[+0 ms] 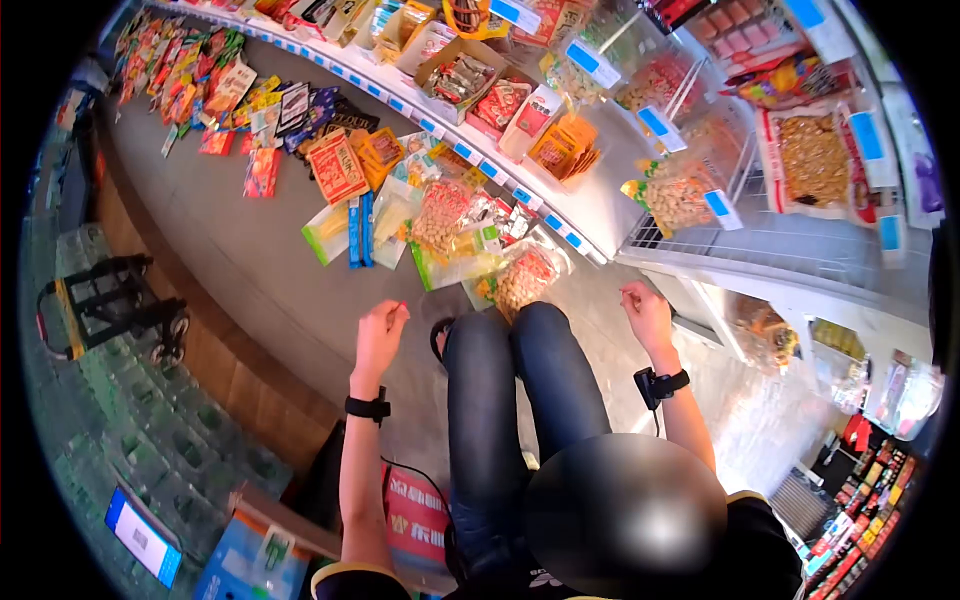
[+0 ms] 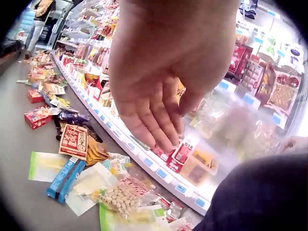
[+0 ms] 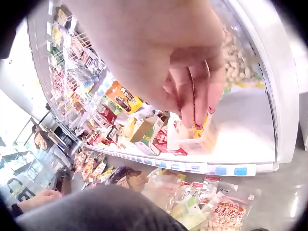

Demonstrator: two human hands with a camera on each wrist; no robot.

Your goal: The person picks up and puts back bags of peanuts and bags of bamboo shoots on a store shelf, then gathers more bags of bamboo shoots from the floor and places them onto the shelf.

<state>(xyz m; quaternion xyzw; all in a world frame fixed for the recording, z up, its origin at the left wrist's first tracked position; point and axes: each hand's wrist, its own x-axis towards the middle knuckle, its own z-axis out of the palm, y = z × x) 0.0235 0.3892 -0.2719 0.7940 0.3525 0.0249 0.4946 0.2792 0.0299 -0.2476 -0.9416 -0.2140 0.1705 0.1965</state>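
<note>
Where snack packets (image 1: 440,215) crowd the floor (image 1: 230,240) by the shelf (image 1: 600,205), left hand (image 1: 380,325) and right hand (image 1: 645,310) loose, empty.

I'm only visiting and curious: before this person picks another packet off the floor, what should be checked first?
1. The left hand is free: ok, its fingers are relaxed and hold nothing.
2. The right hand is free: ok, it is loosely curled and empty.
3. The snack packets are reachable: probably ok, they lie on the floor just ahead of the knees.
4. There is room on the bottom shelf: ok, a bare stretch shows.
5. Which packet goes where: cannot tell, the price tags are too small to read.
</note>
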